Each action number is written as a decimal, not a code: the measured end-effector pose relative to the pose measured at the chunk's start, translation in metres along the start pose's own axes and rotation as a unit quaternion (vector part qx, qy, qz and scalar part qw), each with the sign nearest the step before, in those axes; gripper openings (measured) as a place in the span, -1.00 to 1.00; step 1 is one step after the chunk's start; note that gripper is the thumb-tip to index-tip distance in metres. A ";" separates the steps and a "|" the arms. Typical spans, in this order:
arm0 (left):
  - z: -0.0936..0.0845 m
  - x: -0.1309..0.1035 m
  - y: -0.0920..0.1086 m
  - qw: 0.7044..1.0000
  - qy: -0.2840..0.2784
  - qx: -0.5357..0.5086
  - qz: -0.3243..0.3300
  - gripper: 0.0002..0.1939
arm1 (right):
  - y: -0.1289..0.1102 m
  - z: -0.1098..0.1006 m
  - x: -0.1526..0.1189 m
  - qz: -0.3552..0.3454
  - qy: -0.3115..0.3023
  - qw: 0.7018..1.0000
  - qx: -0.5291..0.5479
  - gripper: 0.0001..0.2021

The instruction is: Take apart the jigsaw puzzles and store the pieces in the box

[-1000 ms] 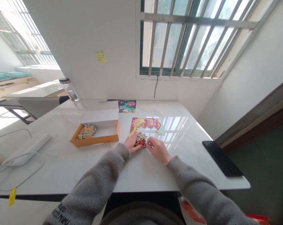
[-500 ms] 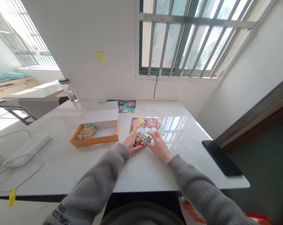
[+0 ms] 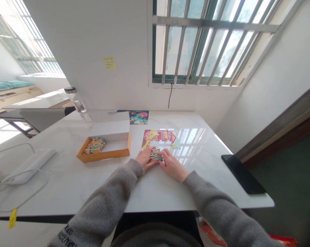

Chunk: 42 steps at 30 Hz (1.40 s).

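My left hand [image 3: 146,159] is closed around a small stack of puzzle pieces [image 3: 154,153] above the white table. My right hand [image 3: 170,164] meets it from the other side, thumb and fingers pinching a grey-backed puzzle piece [image 3: 158,157] against the stack. Just beyond both hands lies a partly joined jigsaw puzzle [image 3: 166,135], showing a red house and pink and yellow shapes. Its lower part is open, with the table showing through; my left fingers cover its near left corner.
Left of my hands stands an orange-sided box [image 3: 103,156] with more pieces in its left end. Behind are a colourful picture sheet [image 3: 139,117] and a clear bottle [image 3: 77,102]. A white power strip [image 3: 33,165] with cables lies left, a black tablet-like slab [image 3: 243,174] right.
My right hand has moved slightly left and closed in on the left hand. The grey-backed piece has shifted and tilted against the stack. The box and joined puzzle stay put.
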<state>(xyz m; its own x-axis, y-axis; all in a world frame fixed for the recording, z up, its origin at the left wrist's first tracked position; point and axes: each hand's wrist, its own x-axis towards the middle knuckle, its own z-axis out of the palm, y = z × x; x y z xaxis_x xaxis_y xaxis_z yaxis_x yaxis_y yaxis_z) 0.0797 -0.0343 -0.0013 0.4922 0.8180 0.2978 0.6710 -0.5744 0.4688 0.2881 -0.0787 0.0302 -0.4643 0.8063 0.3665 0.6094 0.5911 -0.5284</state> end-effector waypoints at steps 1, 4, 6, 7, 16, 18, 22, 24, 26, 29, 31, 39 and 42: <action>0.000 0.000 0.002 1.000 -0.002 0.005 0.000 -0.28 | 0.000 -0.002 0.000 -0.002 0.004 1.000 0.006 -0.69; -0.001 -0.002 0.008 1.000 -0.013 0.003 0.012 -0.28 | 0.005 -0.009 0.001 -0.024 0.032 0.999 0.026 -0.51; -0.001 -0.003 0.011 0.999 -0.025 -0.006 0.023 -0.25 | 0.009 -0.013 0.001 -0.044 0.021 0.998 0.036 -0.35; -0.001 -0.004 0.013 0.999 -0.029 -0.011 0.028 -0.23 | 0.011 -0.014 0.001 -0.053 0.006 0.998 0.044 -0.30; -0.015 -0.003 0.012 0.999 0.036 0.019 0.002 -0.50 | 0.020 -0.018 0.004 -0.001 -0.035 0.994 0.103 -0.48; -0.018 -0.002 0.008 0.995 0.051 0.073 -0.040 -0.58 | 0.025 -0.024 0.005 0.020 -0.014 0.995 0.101 -0.52; -0.013 0.000 0.005 0.995 0.012 0.083 -0.058 -0.62 | 0.035 -0.035 0.009 0.097 0.058 0.979 0.171 -0.57; -0.006 -0.001 0.012 1.000 0.006 0.009 -0.014 -0.62 | 0.038 -0.037 0.010 0.144 0.096 0.958 0.228 -0.58; 0.001 -0.002 0.025 0.993 -0.020 -0.105 0.048 -0.62 | 0.039 -0.038 0.011 0.178 0.129 0.938 0.268 -0.58; 0.008 -0.003 0.043 0.962 -0.093 -0.226 0.117 -0.66 | 0.041 -0.038 0.012 0.219 0.183 0.909 0.303 -0.55; 0.008 -0.001 0.046 0.970 -0.087 -0.192 0.122 -0.70 | 0.044 -0.037 0.013 0.242 0.216 0.885 0.334 -0.54; 0.000 0.042 -0.002 0.982 0.044 0.146 -0.115 -0.46 | 0.048 -0.033 0.015 0.275 0.239 0.843 0.396 -0.52; 0.003 0.062 -0.011 0.975 0.045 0.154 -0.155 -0.45 | 0.045 -0.034 0.015 0.282 0.236 0.834 0.411 -0.53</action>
<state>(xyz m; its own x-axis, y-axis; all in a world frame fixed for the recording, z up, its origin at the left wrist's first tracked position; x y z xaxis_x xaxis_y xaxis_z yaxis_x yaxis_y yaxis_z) 0.1042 0.0232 0.0097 0.1979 0.9454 0.2590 0.9214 -0.2695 0.2800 0.3301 -0.0395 0.0382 0.1692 0.9847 0.0404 -0.0912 0.0565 -0.9942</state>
